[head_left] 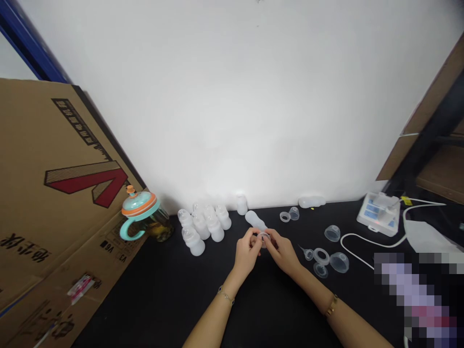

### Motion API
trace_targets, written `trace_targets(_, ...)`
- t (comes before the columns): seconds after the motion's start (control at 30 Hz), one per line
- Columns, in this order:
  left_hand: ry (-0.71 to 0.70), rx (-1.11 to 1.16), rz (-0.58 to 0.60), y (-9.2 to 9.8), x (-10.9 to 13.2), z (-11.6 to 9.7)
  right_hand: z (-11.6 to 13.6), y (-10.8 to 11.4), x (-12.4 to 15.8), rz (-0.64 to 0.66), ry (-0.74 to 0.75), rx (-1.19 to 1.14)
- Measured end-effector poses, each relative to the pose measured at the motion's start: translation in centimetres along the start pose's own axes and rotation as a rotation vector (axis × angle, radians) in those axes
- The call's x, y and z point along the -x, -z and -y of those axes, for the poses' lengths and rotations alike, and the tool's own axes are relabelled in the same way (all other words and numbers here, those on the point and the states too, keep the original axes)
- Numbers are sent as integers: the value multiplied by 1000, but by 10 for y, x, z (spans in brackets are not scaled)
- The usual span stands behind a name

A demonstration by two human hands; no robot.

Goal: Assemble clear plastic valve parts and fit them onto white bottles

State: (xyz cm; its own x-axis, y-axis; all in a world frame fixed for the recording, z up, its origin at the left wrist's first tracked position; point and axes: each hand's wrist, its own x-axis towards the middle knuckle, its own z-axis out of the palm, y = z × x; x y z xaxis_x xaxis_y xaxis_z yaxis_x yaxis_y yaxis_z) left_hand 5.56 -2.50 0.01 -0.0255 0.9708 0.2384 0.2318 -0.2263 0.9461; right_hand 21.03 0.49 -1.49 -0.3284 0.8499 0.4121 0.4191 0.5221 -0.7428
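My left hand (250, 245) and my right hand (281, 249) meet over the middle of the black table. The fingers of both pinch a small clear bottle collar ring (264, 235) from either side; fingertips cover part of it. Just beyond them a white soft bottle (254, 219) lies on its side. To the right of my right hand are a clear nipple (308, 254), a translucent ring (321, 256), a clear disc (321, 270) and a clear dome cap (340, 262). Several white baby bottles (200, 225) with clear caps stand grouped on the left.
By the wall are a single white bottle (241, 204), another lying bottle (311, 201), and a ring (284, 217) beside a dome cap (294, 213). A teal-lidded pitcher (145, 215) and cardboard box (61, 203) stand left. A white case (379, 212) and cable (384, 246) lie right.
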Motion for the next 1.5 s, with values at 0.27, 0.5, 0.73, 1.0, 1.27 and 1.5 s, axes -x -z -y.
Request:
trace_targets(0.27, -11, 5, -3, 0, 0, -2, 0, 0, 1, -9, 17, -2)
trace_targets(0.5, -20, -15, -6, 0, 1, -3, 0, 0, 1, -11, 23, -8)
trace_targets(0.73, -30, -25, -12, 0, 1, -2, 1, 1, 2, -9, 34, -20)
trace_targets(1.0, -57, -79, -17, 0, 2, -3, 1, 0, 2, -6, 36, -18)
trace_targets(1.27, -48, -95, -19, 0, 2, -1, -2, -1, 1, -18, 65, -17)
trace_targets(1.5, -43, -107, -27, 0, 1, 5, -3, -3, 3, -21, 45, -27)
